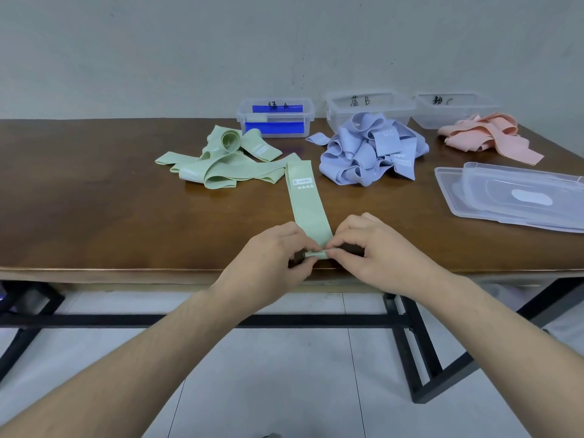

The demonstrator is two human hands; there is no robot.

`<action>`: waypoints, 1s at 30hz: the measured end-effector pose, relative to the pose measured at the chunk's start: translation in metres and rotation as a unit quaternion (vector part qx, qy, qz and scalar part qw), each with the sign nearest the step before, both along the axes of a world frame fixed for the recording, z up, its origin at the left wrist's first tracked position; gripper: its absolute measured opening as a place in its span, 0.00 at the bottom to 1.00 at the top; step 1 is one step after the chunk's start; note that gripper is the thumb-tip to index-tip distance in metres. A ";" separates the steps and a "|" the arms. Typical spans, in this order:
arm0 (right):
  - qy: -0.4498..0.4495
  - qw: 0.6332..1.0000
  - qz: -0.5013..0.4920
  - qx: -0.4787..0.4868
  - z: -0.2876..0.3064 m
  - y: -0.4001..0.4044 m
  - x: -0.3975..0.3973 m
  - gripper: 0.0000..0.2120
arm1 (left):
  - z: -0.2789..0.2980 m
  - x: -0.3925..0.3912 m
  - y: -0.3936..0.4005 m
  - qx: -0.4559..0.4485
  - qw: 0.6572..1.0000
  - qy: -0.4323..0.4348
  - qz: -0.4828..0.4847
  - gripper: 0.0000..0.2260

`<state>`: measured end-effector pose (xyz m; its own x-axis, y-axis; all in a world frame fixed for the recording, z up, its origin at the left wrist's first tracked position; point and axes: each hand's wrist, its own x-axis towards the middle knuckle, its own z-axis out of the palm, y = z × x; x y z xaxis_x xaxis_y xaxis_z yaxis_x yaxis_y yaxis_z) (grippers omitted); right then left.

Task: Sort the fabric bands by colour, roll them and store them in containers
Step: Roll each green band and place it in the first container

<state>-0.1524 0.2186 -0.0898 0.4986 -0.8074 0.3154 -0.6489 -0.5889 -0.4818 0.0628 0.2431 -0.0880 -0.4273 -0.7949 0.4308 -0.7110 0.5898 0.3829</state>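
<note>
We were at the rolling step: sorting looked finished, because three piles lay apart on the brown wooden table.

In the upper middle of the frame, leftmost, lay the pile of pale green fabric bands, in front of the clear plastic container with blue clips. To its right came the heap of light blue fabric bands before a second clear container, then the pink fabric bands before a third clear container. At the right edge lay the clear plastic lids.

In the lower middle, one long pale green band lay flat, running away from us. Our left hand and right hand were both clamped on its near end, fingers and thumbs pinching a small tight roll at the table edge.

We judged the roll only begun. The next move called for turning it forward evenly with both hands, keeping the edges straight, then placing it in the green band container.
</note>
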 end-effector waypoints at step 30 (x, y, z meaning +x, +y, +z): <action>0.008 1.000 -0.011 -0.001 0.005 -0.013 0.000 0.11 | 0.009 -0.003 -0.011 0.045 0.996 -0.031 0.068 0.10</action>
<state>-0.1525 0.2055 -0.0845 0.4855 -0.8179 0.3087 -0.6697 -0.5749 -0.4700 0.0598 0.2321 -0.0789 -0.3375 -0.8814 0.3304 -0.8058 0.4520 0.3826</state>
